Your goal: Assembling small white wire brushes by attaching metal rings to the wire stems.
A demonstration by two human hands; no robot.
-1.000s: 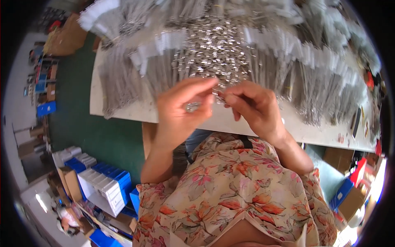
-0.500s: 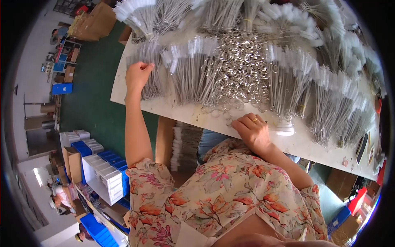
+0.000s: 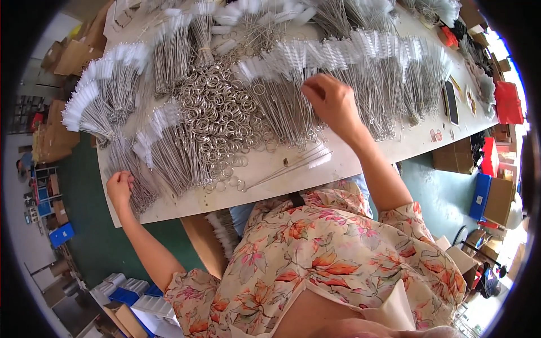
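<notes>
My left hand (image 3: 120, 188) is at the left end of the white table, its fingers curled in against a bundle of thin wire brushes (image 3: 134, 174). Whatever it grips is too small to make out. Above a long row of wire brushes with white bristles (image 3: 360, 56), my right hand (image 3: 333, 104) is closed, thumb and fingers bent together; anything between them is hidden. Between the two hands lies a heap of silver metal rings (image 3: 217, 110). A few loose brushes (image 3: 318, 158) lie near the table's front edge.
More brush bundles (image 3: 118, 73) stand at the far left and along the back. A dark phone-like object (image 3: 451, 102) lies on the table (image 3: 349, 163) at the right. Cardboard boxes (image 3: 453, 156) and a blue bin (image 3: 479, 196) are beyond the right side.
The view has swung toward the right side of the table. My right hand has moved from the front edge out over the right-hand brush row. My left hand stays by the left bundle.
</notes>
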